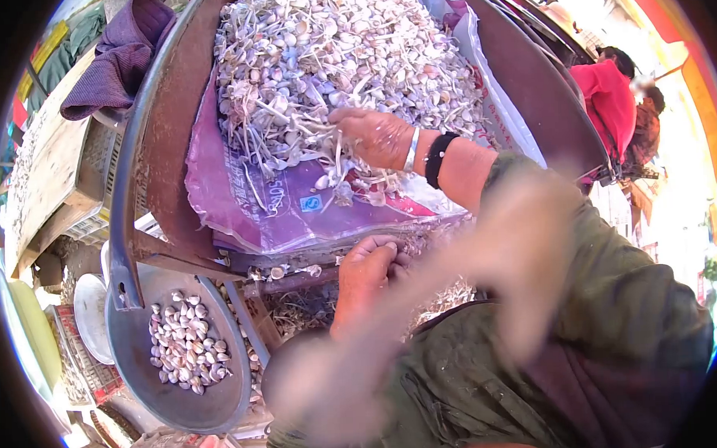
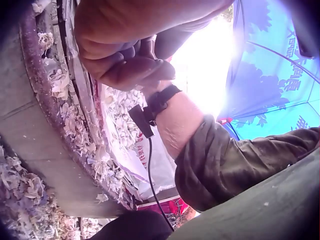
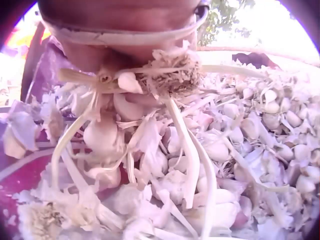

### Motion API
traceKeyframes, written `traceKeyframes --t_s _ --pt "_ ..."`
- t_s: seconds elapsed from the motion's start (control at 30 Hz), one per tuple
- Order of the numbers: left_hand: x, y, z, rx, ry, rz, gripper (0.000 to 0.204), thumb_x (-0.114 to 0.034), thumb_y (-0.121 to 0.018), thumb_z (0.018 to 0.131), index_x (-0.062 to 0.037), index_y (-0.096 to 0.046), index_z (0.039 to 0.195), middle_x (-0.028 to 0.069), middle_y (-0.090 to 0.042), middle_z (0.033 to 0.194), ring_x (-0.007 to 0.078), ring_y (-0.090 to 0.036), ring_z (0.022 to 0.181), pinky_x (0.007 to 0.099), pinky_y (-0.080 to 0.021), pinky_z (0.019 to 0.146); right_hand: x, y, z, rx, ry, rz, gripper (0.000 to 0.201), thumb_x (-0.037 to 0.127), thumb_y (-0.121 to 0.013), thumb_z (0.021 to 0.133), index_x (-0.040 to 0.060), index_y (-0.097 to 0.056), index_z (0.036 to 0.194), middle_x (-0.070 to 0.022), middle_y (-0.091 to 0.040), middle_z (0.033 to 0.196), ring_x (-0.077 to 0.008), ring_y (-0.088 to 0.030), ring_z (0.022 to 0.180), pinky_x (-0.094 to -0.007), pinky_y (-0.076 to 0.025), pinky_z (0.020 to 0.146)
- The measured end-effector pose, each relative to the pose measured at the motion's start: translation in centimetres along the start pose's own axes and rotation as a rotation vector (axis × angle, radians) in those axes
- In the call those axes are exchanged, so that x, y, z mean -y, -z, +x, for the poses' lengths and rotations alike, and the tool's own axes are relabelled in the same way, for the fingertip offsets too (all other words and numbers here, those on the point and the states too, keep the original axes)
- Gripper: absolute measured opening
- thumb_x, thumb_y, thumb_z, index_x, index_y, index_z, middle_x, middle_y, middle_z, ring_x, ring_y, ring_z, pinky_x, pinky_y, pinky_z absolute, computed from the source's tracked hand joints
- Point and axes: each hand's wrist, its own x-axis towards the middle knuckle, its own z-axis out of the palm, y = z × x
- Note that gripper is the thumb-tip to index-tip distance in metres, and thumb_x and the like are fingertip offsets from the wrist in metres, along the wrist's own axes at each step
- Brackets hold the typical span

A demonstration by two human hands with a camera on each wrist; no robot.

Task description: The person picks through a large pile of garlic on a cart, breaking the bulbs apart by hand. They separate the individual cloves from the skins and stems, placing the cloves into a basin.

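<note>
Heaped garlic cloves and dry stalks (image 1: 353, 58) fill a metal barrow. At the heap's near edge my right hand (image 1: 379, 138) grips a bunch of garlic stalks (image 3: 187, 150), with a clump of dry roots (image 3: 172, 75) beneath the palm. Its fingers are mostly hidden behind the bunch in the right wrist view. Lower down, my left hand (image 1: 364, 277) is curled beside the barrow's near rim, thumb against the fingers. Nothing shows between those fingers (image 2: 132, 72) in the left wrist view.
A grey basin (image 1: 131, 374) holding whole garlic cloves (image 1: 189, 340) stands at lower left. Purple printed sacking (image 1: 295, 214) lines the barrow, whose curved metal rim (image 1: 131, 153) rises at left. Wooden crates (image 1: 57, 179) stand beyond. A person in red (image 1: 607, 101) sits at right.
</note>
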Motion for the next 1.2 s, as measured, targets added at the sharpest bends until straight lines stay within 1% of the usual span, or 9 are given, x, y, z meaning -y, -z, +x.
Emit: traceKeyframes --t_s 0.17,0.33,0.4,0.5,0.63,0.8,1.0,1.13,1.2 --pt "1.1 0.1 1.2 -0.05 -0.03 0.098 0.017 -0.015 -0.054 0.088 -0.0015 -0.061 0.097 0.006 -0.065 0.079 0.0093 -0.055 0.059 0.0237 -0.041 0.055 -1.4 3.0 -4.4 -0.19 -0.391 -0.024 0.034 0.016 -0.062 0.084 0.0139 -0.061 0.118 -0.019 -0.051 0.133 -0.0377 -0.051 0.121 -0.0409 -0.044 0.101" --pt "1.3 -0.2 1.6 -0.067 -0.009 0.152 0.017 -0.016 -0.055 0.088 -0.0021 -0.061 0.096 0.0052 -0.065 0.079 0.0087 -0.055 0.06 0.0236 -0.041 0.055 0.7 0.9 -7.1 -0.064 -0.31 -0.202 0.043 0.036 -0.062 0.088 0.0178 -0.057 0.126 -0.0202 -0.038 0.145 -0.0439 -0.038 0.132 -0.0504 -0.035 0.106" --pt "1.5 -0.1 1.7 -0.074 -0.003 0.166 0.017 -0.016 -0.055 0.088 -0.0023 -0.062 0.096 0.0049 -0.064 0.079 0.0087 -0.055 0.06 0.0236 -0.042 0.056 5.9 0.5 -5.9 -0.002 -0.385 -0.161 0.047 0.039 -0.061 0.088 0.0185 -0.055 0.13 -0.0195 -0.035 0.147 -0.0424 -0.042 0.13 -0.0494 -0.037 0.104" --pt "1.5 0.0 1.7 -0.069 -0.003 0.17 0.017 -0.016 -0.055 0.088 -0.0024 -0.062 0.096 0.0045 -0.064 0.081 0.0088 -0.055 0.06 0.0236 -0.042 0.056 7.9 -1.2 -5.1 0.185 -0.21 -0.339 0.05 0.039 -0.061 0.088 0.0176 -0.053 0.133 -0.0178 -0.035 0.148 -0.0397 -0.049 0.124 -0.0477 -0.04 0.101" --pt "1.3 -0.5 1.2 -0.057 0.024 0.161 0.018 -0.017 -0.055 0.088 -0.0023 -0.062 0.097 0.0047 -0.064 0.083 0.0092 -0.055 0.062 0.0235 -0.042 0.059 3.9 -1.4 -2.7 0.17 -0.283 -0.335 0.044 0.019 -0.065 0.082 0.0138 -0.058 0.124 -0.0184 -0.044 0.14 -0.0356 -0.06 0.109 -0.044 -0.049 0.088" --pt "0.7 -0.7 0.6 -0.022 0.045 0.126 0.019 -0.016 -0.055 0.089 -0.0011 -0.061 0.1 0.0056 -0.063 0.083 0.0101 -0.055 0.065 0.0238 -0.042 0.06 1.5 0.8 3.1 0.138 -0.068 -0.241 0.038 0.001 -0.06 0.076 0.0071 -0.062 0.113 -0.0165 -0.05 0.134 -0.0362 -0.061 0.103 -0.0417 -0.05 0.09" --pt "-0.9 -0.9 -0.6 0.002 0.074 0.026 0.017 -0.013 -0.053 0.089 -0.0004 -0.061 0.098 0.005 -0.062 0.081 0.011 -0.053 0.063 0.0256 -0.04 0.058 7.0 0.1 13.1 0.432 -0.068 -0.432 0.084 -0.005 -0.058 0.077 0.0223 -0.026 0.149 -0.0226 -0.028 0.149 -0.0384 -0.062 0.104 -0.0422 -0.052 0.087" --pt "-1.0 -0.2 -0.7 0.017 0.033 0.021 0.016 -0.012 -0.053 0.09 0.0001 -0.061 0.097 0.005 -0.062 0.08 0.0114 -0.053 0.062 0.0256 -0.041 0.058 8.8 -3.0 15.8 0.663 -0.007 -0.589 0.07 0.004 -0.059 0.081 0.022 -0.036 0.145 -0.0225 -0.027 0.149 -0.0347 -0.065 0.101 -0.0411 -0.054 0.084" --pt "-0.6 0.1 -0.7 0.031 0.024 0.017 0.016 -0.012 -0.054 0.09 0.0004 -0.061 0.096 0.0053 -0.062 0.08 0.0116 -0.053 0.062 0.0253 -0.041 0.058 9.4 -4.0 15.2 0.729 -0.08 -0.618 0.051 0.009 -0.059 0.082 0.017 -0.051 0.132 -0.0209 -0.04 0.138 -0.0342 -0.064 0.101 -0.043 -0.053 0.084"
